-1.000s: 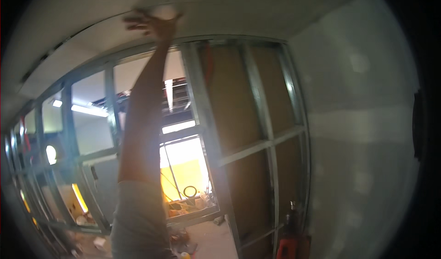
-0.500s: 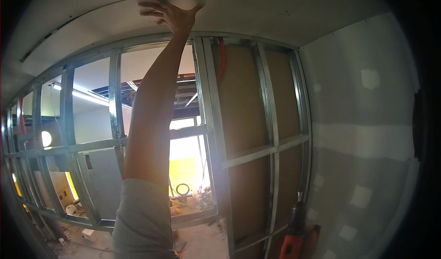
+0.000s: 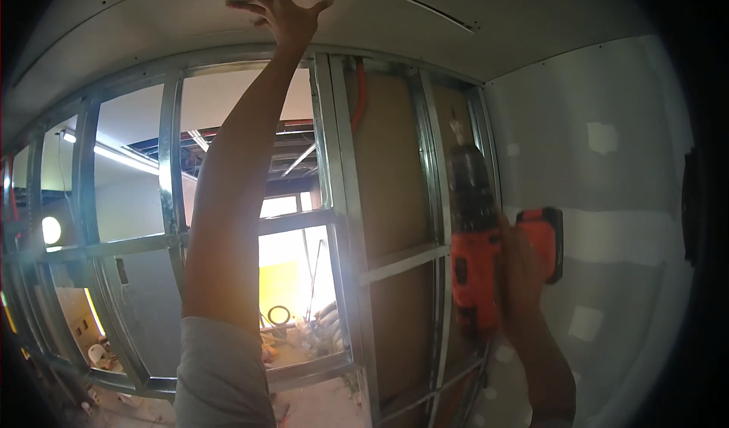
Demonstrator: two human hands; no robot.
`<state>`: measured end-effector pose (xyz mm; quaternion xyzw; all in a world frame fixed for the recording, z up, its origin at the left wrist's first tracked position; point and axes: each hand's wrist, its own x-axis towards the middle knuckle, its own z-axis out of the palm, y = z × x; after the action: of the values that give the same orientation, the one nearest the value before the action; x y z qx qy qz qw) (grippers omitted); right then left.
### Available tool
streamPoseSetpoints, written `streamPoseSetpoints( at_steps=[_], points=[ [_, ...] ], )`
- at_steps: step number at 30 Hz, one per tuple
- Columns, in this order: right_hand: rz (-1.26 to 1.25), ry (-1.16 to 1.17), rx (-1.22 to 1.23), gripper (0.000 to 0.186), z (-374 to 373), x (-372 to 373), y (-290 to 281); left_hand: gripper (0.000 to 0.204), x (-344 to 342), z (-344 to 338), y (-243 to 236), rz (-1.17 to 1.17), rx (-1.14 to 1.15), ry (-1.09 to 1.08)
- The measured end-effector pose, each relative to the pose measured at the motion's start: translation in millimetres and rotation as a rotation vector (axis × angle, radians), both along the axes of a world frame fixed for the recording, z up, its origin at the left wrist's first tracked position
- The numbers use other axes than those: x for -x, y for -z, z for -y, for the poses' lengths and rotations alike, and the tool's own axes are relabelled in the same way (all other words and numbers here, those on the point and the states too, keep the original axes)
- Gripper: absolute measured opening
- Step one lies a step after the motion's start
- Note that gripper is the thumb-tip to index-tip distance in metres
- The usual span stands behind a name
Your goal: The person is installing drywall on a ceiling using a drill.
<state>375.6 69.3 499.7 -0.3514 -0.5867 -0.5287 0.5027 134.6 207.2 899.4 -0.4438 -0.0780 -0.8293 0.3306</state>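
My left hand (image 3: 282,17) is raised overhead, its fingers spread flat against the white ceiling board (image 3: 175,18). Its arm crosses in front of the metal stud frame. On the right, my right hand (image 3: 522,272) is wrapped round the handle of a red and black cordless drill (image 3: 474,253). The drill points upward, its bit (image 3: 456,128) below the ceiling and apart from it. Motion blurs the bit and chuck a little. A dark seam (image 3: 410,4) runs along the ceiling board to the right of my left hand.
A metal stud wall (image 3: 345,162) stands ahead, with brown board (image 3: 395,170) behind its right bays. A red conduit (image 3: 360,98) hangs near the top. At right is a grey wall (image 3: 600,185) with pale filler patches. Through the open bays, rubble (image 3: 304,337) lies on the floor.
The drill has risen from the lower edge to mid-height, and my right hand has come into view on it. My left hand stays pressed to the ceiling while the view has shifted slightly.
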Motion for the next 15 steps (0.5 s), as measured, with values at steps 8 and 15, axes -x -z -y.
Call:
streamPoseSetpoints(
  at_steps=[8, 15],
  points=[
    [0.053, -0.066, -0.096, 0.085, -28, 20, -41, 0.150, -18, 4, 1, 0.018, -0.003, 0.054],
    [-0.004, -0.021, 0.013, 0.089, -41, 23, -47, 0.156, -7, -34, -30, 0.025, -0.088, -0.127]
  ],
)
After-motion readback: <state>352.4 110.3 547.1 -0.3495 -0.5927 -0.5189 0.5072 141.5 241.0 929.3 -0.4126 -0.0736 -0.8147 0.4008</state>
